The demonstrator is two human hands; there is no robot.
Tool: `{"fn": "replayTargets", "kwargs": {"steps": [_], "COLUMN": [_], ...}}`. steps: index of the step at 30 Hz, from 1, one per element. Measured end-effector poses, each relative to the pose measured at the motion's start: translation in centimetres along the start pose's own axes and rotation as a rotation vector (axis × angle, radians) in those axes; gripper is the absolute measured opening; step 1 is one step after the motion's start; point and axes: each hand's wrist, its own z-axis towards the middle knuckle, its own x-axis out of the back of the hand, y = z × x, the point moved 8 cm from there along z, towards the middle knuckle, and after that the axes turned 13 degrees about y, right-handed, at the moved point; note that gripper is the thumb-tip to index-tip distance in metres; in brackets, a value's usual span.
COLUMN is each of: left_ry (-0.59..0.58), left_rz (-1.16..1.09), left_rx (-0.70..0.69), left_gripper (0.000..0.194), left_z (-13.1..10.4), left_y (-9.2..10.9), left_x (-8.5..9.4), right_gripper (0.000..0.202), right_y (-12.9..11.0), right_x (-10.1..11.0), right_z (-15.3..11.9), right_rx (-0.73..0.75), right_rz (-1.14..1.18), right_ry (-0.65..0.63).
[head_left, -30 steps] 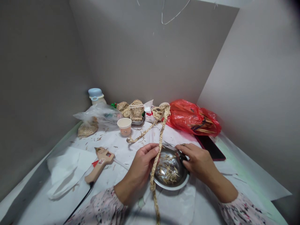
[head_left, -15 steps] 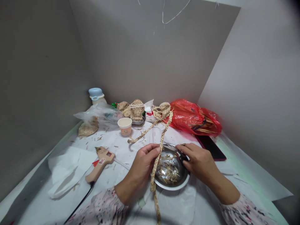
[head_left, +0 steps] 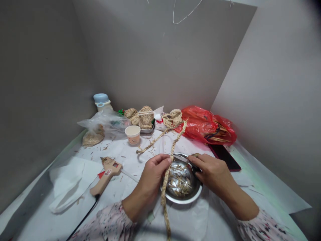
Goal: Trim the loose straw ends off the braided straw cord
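Observation:
A long braided straw cord (head_left: 166, 182) runs upright in front of me, its upper end bending near a red bag. My left hand (head_left: 156, 170) pinches it between thumb and fingers at the left rim of a steel bowl (head_left: 187, 202). Straw scraps (head_left: 179, 182) lie in the bowl. Over the bowl's right side, my right hand (head_left: 209, 169) is closed round the black handles of scissors (head_left: 181, 158). Their metal blades point left toward the cord, close to my left fingertips. Whether the blades touch the cord cannot be told.
A glue gun (head_left: 106, 175) and white paper (head_left: 66, 182) lie left. Behind stand a paper cup (head_left: 132, 135), woven straw pieces (head_left: 146, 117) and a lidded bottle (head_left: 101, 100). A red plastic bag (head_left: 198, 124) and a dark tablet (head_left: 227, 159) are at the right.
The cord's upper part has shifted slightly and bends more. The scissor blades sit a little differently over the bowl. Both hands keep their grips, and the view has moved slightly.

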Motion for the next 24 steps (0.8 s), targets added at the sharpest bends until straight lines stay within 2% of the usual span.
{"fn": "replayTargets", "kwargs": {"steps": [6,11,18,24], "left_ry": [0.073,0.084,0.059,0.011], "left_rz": [0.113,0.148,0.109,0.022], "left_rx": [-0.097,-0.133,-0.102,-0.038], "left_gripper": [0.03,0.032,0.033,0.031], "left_z": [0.5,0.5,0.6,0.7], "left_y": [0.4,0.7,0.4,0.3], "left_x": [0.6,0.7,0.7,0.4], "right_gripper": [0.043,0.043,0.042,0.027], "right_y": [-0.1,-0.2,0.0,0.9], "right_x": [0.3,0.5,0.3,-0.3], "right_z": [0.0,0.1,-0.1,-0.3], "right_rx": [0.037,0.062,0.053,-0.07], "right_rz": [-0.032,-0.042,-0.028,0.147], "right_ry": [0.048,0.073,0.058,0.053]}}
